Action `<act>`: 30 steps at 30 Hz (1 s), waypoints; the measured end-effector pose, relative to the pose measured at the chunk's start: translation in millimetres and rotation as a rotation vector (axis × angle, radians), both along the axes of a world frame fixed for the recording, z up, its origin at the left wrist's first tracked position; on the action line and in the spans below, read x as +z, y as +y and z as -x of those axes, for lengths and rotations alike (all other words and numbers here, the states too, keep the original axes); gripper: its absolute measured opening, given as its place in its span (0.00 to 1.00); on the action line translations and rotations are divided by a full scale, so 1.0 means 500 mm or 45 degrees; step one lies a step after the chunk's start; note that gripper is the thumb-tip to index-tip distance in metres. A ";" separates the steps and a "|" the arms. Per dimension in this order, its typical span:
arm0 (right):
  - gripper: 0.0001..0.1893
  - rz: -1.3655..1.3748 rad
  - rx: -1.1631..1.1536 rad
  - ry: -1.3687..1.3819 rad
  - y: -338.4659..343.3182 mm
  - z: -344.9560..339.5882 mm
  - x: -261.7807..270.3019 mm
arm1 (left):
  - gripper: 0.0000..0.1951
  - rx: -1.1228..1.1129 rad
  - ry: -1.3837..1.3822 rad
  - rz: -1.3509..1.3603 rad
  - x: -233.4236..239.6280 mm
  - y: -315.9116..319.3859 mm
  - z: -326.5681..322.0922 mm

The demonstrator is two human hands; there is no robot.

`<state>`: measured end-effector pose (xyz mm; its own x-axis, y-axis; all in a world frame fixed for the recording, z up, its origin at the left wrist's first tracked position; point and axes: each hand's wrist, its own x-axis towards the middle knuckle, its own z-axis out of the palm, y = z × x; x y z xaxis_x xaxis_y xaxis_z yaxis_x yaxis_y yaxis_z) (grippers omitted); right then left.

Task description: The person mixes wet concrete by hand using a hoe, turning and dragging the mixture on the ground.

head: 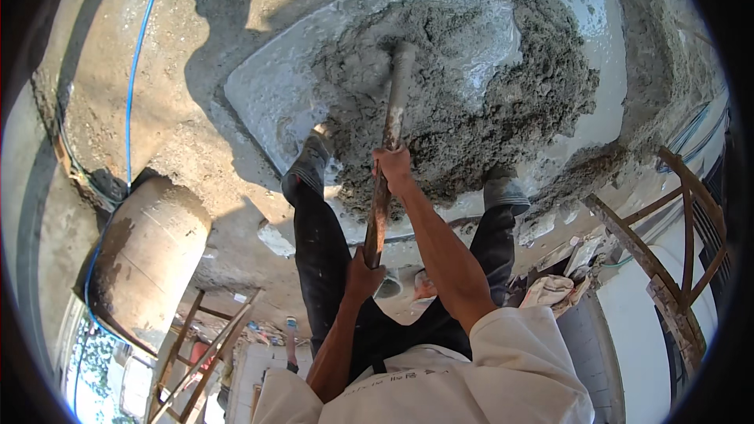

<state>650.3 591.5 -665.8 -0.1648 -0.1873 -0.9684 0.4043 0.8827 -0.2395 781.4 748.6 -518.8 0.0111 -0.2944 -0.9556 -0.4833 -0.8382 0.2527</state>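
Note:
My left hand [361, 277] is closed around the lower end of a worn wooden tool handle [378, 218], close to my legs. Farther up the same handle, my right hand [393, 166] grips it. The handle's far end is coated in grey mortar, and the tool's head is hidden in the wet mortar heap [453, 129]. This heap lies in a large shallow mixing trough [253, 123], with watery grey slurry [495, 41] at its far side and along its edges. My boots stand in the mix at its near side, one left and one right of the handle.
A blue hose [134, 70] runs down the left side past a concrete-coloured block or column [159, 253]. Wooden trestles stand at lower left [194, 359] and at right [642, 247]. Behind my legs lies a small round container [389, 285]. A crumpled sack [548, 293] and debris lie at right.

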 end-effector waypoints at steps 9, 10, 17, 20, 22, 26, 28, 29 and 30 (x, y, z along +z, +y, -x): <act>0.08 0.287 0.066 -0.023 0.048 0.026 0.304 | 0.20 0.080 -0.117 0.180 0.193 0.113 0.087; 0.08 0.367 0.040 -0.068 0.008 0.025 0.309 | 0.20 0.058 -0.146 0.280 0.150 0.106 0.081; 0.08 0.570 0.141 -0.131 -0.186 -0.019 0.132 | 0.12 0.483 0.083 0.459 -0.078 -0.035 0.066; 0.09 0.240 0.201 -0.038 -0.040 0.008 -0.016 | 0.19 0.425 0.041 0.084 -0.061 0.028 0.115; 0.13 0.133 0.143 -0.179 0.054 0.012 0.011 | 0.21 0.251 -0.095 0.020 -0.004 0.098 0.106; 0.18 -0.015 0.101 -0.242 0.128 0.049 0.195 | 0.22 0.102 -0.123 0.052 0.161 0.168 0.111; 0.16 -0.045 -0.019 -0.125 0.134 0.093 0.247 | 0.20 0.103 -0.076 0.046 0.183 0.185 0.122; 0.05 0.061 -0.151 -0.043 0.098 0.109 0.266 | 0.20 -0.059 -0.106 0.219 0.162 0.160 0.116; 0.04 0.234 -0.153 -0.094 0.059 0.149 0.263 | 0.19 -0.216 -0.125 0.379 0.136 0.109 0.122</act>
